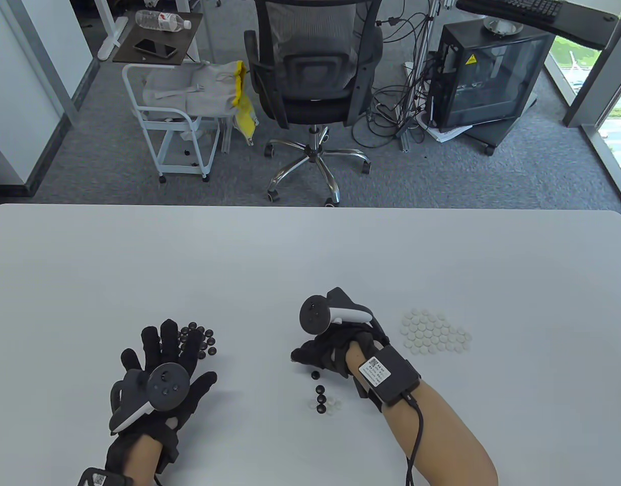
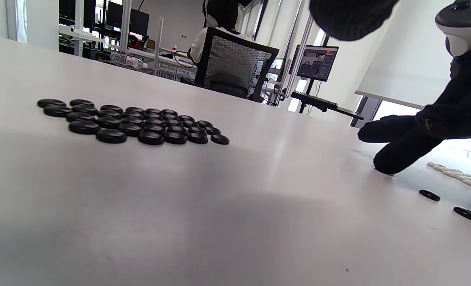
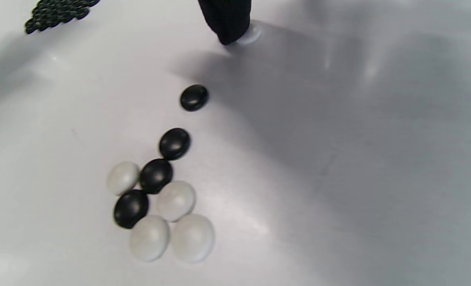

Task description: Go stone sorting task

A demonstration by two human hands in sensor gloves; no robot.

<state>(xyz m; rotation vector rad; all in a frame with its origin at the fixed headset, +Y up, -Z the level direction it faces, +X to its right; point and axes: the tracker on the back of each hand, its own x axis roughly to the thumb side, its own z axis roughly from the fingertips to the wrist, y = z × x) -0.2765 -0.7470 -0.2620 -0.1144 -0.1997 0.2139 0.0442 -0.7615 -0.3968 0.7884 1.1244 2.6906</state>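
A pile of black Go stones (image 1: 199, 340) (image 2: 136, 125) lies at the left, just beyond the fingertips of my left hand (image 1: 161, 354), which rests flat with fingers spread and holds nothing. At the right lies a pile of white stones (image 1: 434, 331) (image 2: 458, 174). Between the two piles my right hand (image 1: 305, 354) (image 2: 402, 147) points left. One of its fingertips (image 3: 227, 24) presses down on a single white stone (image 3: 250, 35). Close behind that hand sits a small mixed cluster of black and white stones (image 1: 321, 399) (image 3: 159, 194).
The white table (image 1: 310, 253) stretches bare toward its far edge. Beyond that edge stand an office chair (image 1: 310, 76), a white cart (image 1: 173, 116) and a computer case (image 1: 485, 76) on the floor.
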